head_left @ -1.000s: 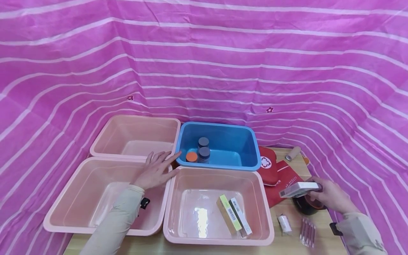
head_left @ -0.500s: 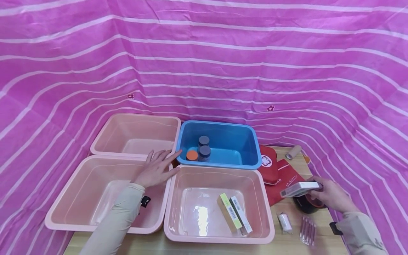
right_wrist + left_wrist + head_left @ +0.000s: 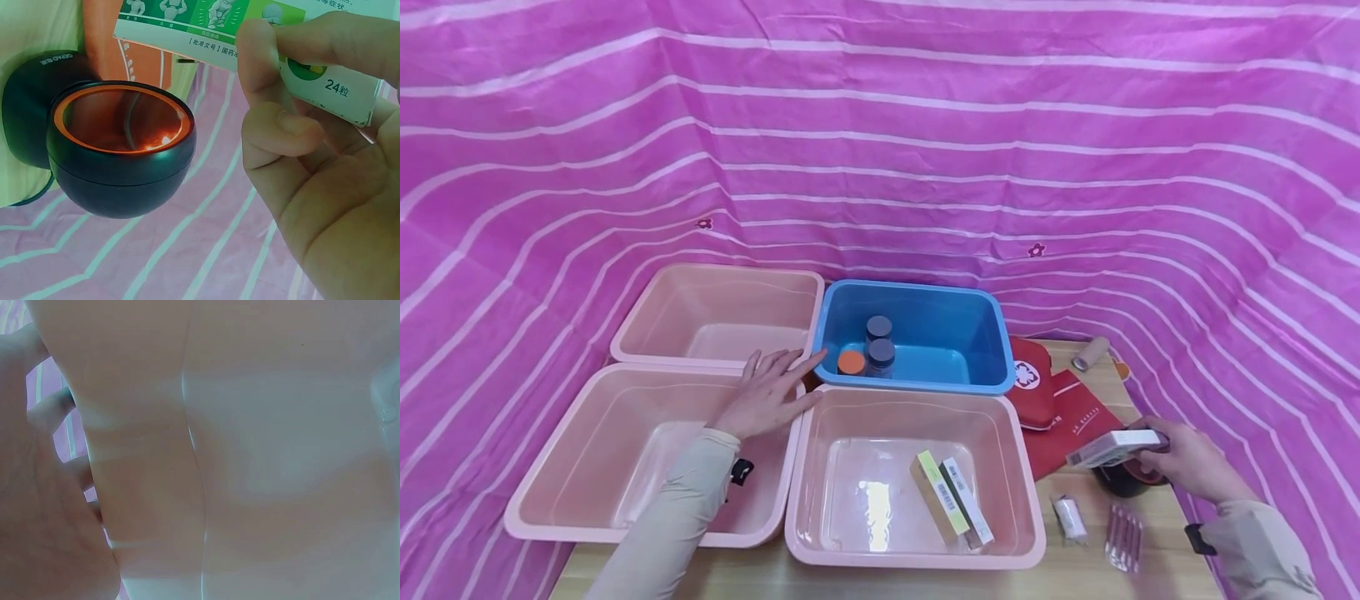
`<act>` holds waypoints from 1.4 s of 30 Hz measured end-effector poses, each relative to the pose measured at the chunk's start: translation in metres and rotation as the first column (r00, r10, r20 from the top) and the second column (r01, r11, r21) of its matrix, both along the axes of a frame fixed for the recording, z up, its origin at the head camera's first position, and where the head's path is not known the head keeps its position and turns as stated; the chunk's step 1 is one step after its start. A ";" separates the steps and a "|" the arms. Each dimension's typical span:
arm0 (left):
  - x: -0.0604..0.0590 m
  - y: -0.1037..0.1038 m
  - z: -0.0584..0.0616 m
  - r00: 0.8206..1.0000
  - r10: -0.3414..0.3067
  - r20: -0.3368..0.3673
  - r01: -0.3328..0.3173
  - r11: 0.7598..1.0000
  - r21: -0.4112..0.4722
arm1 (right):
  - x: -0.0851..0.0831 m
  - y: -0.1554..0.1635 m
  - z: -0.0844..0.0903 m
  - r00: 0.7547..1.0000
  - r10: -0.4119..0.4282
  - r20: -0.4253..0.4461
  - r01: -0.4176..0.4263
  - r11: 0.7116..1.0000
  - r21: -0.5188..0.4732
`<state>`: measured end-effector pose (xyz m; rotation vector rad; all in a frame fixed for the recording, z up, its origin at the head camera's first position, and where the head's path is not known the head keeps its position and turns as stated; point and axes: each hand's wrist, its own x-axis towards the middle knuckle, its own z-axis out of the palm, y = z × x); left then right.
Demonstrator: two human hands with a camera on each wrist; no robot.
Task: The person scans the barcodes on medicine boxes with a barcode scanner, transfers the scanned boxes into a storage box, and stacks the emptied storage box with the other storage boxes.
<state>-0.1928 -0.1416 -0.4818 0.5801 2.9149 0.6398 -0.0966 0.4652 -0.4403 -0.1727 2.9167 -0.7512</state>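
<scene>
White box (image 3: 1111, 447) pinched in right hand (image 3: 1183, 461) above black scanner (image 3: 1122, 482); left hand (image 3: 765, 393) flat, released, on pink bin (image 3: 577, 523). Risk: loose pinch, box slipping onto scanner.

Take the tub with boxes (image 3: 917, 475) as your landmark. Behind it sits the tub with jars (image 3: 917, 346); to its left a tub (image 3: 632, 454) under your left hand (image 3: 766, 396), another tub (image 3: 718, 315) behind that. To its right lie a pouch (image 3: 1030, 383), a roll (image 3: 1067, 518), and the scanner (image 3: 1118, 481) below the box (image 3: 1116, 447) in your right hand (image 3: 1187, 462).
</scene>
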 end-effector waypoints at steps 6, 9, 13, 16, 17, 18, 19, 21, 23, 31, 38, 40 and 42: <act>0.001 0.000 0.001 1.000 0.007 0.009 -0.007 1.000 0.000 | -0.001 -0.008 0.007 1.000 0.002 0.022 -0.002 1.000 -0.010; 0.000 0.000 0.001 1.000 0.006 0.009 -0.006 1.000 -0.007 | -0.003 -0.015 0.015 1.000 0.016 0.000 -0.016 1.000 -0.022; 0.000 0.000 0.001 1.000 0.005 0.012 -0.005 1.000 -0.011 | -0.012 -0.028 0.032 0.992 0.075 -0.099 -0.076 0.997 -0.005; 0.001 0.000 0.001 1.000 0.003 0.011 -0.003 1.000 -0.004 | -0.021 -0.040 0.048 0.975 0.130 -0.183 -0.130 0.991 0.012; 0.001 -0.001 0.001 1.000 0.003 0.010 -0.003 1.000 -0.002 | -0.024 -0.045 0.053 0.967 0.144 -0.211 -0.144 0.989 0.018; 0.001 -0.001 0.001 1.000 0.001 0.007 -0.001 1.000 0.000 | -0.026 -0.050 0.058 0.961 0.156 -0.227 -0.156 0.988 0.019; 0.001 -0.001 0.001 1.000 0.000 0.006 0.000 1.000 0.002 | -0.028 -0.055 0.063 0.958 0.163 -0.235 -0.165 0.986 0.011; 0.001 -0.001 0.001 1.000 0.001 0.005 -0.001 1.000 0.006 | -0.033 -0.066 0.073 0.950 0.184 -0.253 -0.188 0.982 0.009; 0.002 -0.001 0.001 1.000 0.001 0.002 -0.001 1.000 0.007 | -0.036 -0.079 0.082 0.940 0.209 -0.269 -0.216 0.976 0.005; 0.002 -0.002 0.001 1.000 0.002 0.001 -0.002 1.000 0.020 | -0.062 -0.138 0.104 0.946 0.269 -0.179 -0.282 0.958 -0.049; 0.003 -0.002 0.000 1.000 0.001 -0.011 -0.001 1.000 0.013 | -0.093 -0.188 0.109 0.938 0.337 -0.087 -0.345 0.931 -0.115; 0.004 -0.001 0.000 1.000 0.003 -0.015 -0.002 1.000 0.017 | -0.103 -0.202 0.108 0.926 0.367 -0.090 -0.377 0.915 -0.142; 0.004 -0.001 -0.001 1.000 0.002 -0.017 -0.001 1.000 0.022 | -0.112 -0.216 0.106 0.915 0.390 -0.101 -0.401 0.903 -0.154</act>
